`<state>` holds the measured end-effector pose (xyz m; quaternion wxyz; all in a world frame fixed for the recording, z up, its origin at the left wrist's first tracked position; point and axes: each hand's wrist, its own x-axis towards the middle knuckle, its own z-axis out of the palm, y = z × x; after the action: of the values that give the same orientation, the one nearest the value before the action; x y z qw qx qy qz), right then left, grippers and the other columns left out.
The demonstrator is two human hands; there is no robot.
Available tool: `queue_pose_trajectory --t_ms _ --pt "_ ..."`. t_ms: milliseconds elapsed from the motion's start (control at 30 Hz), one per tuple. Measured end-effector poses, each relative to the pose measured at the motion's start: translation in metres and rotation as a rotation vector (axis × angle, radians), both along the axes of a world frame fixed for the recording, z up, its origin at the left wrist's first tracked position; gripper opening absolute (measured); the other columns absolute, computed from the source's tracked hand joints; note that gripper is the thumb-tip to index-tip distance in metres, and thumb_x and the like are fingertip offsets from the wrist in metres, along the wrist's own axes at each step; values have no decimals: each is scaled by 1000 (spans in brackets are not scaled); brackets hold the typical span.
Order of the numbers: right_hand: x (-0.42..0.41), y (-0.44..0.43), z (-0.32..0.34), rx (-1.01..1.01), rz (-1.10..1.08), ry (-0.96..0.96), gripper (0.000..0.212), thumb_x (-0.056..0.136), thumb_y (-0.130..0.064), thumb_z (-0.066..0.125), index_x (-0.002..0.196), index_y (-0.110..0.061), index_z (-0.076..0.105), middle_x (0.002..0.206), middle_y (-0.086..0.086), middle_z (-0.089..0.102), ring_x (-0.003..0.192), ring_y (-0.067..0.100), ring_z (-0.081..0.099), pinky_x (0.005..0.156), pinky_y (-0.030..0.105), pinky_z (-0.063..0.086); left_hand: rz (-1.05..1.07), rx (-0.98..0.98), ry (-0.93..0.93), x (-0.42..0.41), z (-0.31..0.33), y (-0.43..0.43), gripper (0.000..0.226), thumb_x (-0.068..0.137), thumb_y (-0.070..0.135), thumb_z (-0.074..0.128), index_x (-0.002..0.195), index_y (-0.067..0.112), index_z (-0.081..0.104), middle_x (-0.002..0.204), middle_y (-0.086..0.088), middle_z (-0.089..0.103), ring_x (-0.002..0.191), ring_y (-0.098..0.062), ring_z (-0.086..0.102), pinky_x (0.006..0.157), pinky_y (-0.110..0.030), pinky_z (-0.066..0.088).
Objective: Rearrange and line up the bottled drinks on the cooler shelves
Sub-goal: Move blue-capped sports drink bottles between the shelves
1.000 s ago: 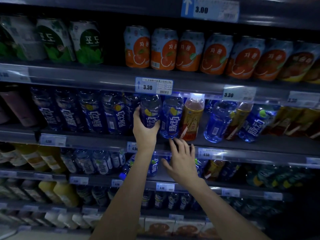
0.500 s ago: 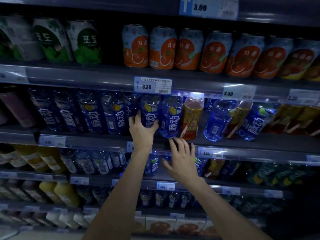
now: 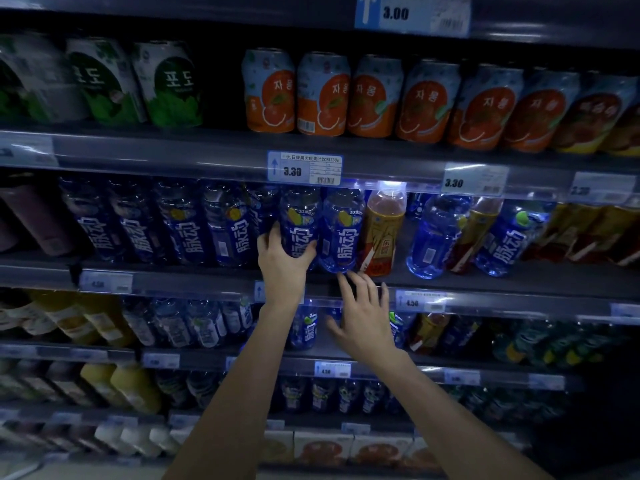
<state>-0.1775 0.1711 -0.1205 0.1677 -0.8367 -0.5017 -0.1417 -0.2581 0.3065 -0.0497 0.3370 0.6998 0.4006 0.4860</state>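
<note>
On the second shelf (image 3: pixel 485 282) stands a row of blue bottles with white lettering. My left hand (image 3: pixel 282 265) grips the lower part of one blue bottle (image 3: pixel 299 220) in the middle of that row. Touching it on the right is another blue bottle (image 3: pixel 341 230), then an amber tea bottle (image 3: pixel 382 230). My right hand (image 3: pixel 363 317) hovers just below the shelf edge under those bottles, fingers spread, holding nothing. Further right a blue bottle (image 3: pixel 436 233), a tea bottle (image 3: pixel 474 233) and a blue bottle (image 3: pixel 509 244) lean at mixed angles.
Orange cans (image 3: pixel 322 95) and green cans (image 3: pixel 169 84) fill the top shelf. Price tags (image 3: pixel 304 168) hang on the shelf rails. Lower shelves hold blue bottles (image 3: pixel 306 327), yellow juice bottles (image 3: pixel 131 386) and cartons (image 3: pixel 322 448). The right side lies in dark shadow.
My left hand has slid lower on the blue bottle and set it down by its neighbour. My right hand has barely moved.
</note>
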Motion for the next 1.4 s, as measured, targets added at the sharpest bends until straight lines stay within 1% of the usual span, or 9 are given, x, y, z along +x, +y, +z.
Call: queue_pose_trajectory --t_ms 167,467,633,667,767,833,1033,1267,1400 --pt "0 0 1 -2 0 8 84 78 -53 63 147 -18 30 145 4 38 139 25 25 113 60 20 -38 -46 -4 -2 -3 -1 75 79 30 77 142 11 41 130 -11 44 117 -23 49 94 -22 35" --pt "-2 0 4 -24 6 24 81 81 -52 59 149 -18 29 147 5 35 141 25 20 114 60 17 -91 -63 58 -34 -27 -8 79 80 41 74 145 24 32 142 -2 38 128 -18 41 102 -33 39" --pt "-2 -1 6 -38 19 38 79 84 -53 53 150 -17 28 150 5 33 143 26 19 114 60 15 -110 -76 48 -63 -43 -21 73 81 47 71 142 33 33 143 8 34 109 13 38 83 -5 34" --pt "-2 -1 6 -44 18 44 79 84 -54 52 150 -17 28 150 6 33 143 26 18 114 60 15 -112 -84 45 -68 -47 -23 72 82 48 70 141 34 33 142 9 33 110 12 38 83 -5 34" --pt "-5 -2 5 -57 11 45 80 86 -58 50 151 -17 26 154 7 27 146 26 14 116 56 11 -88 -101 54 -87 -63 -30 70 82 51 69 140 30 36 139 6 36 121 -7 42 94 -25 39" --pt "-13 -5 2 -33 19 51 79 87 -58 51 150 -15 29 156 11 23 147 29 12 116 55 12 -68 -120 78 -99 -77 -33 68 82 49 69 139 29 38 137 5 39 119 -9 43 96 -31 41" --pt "-58 -13 -26 101 133 100 69 90 -53 48 144 -12 37 150 12 33 141 31 26 118 49 19 -14 -252 173 -126 -120 -40 72 82 46 71 142 31 36 145 2 34 127 -17 39 99 -40 42" --pt "-77 -12 -89 -146 123 210 70 93 -54 46 149 -13 31 152 8 31 143 27 23 118 46 15 -1 -244 249 -133 -165 -40 70 81 39 74 139 21 40 136 -3 41 118 -19 47 88 -28 40" --pt "-76 -8 -129 -235 52 272 71 92 -54 48 148 -14 30 152 9 31 143 26 23 118 47 16 11 -306 314 -125 -194 -29 68 82 44 71 138 22 40 135 -4 41 117 -24 47 90 -40 45"
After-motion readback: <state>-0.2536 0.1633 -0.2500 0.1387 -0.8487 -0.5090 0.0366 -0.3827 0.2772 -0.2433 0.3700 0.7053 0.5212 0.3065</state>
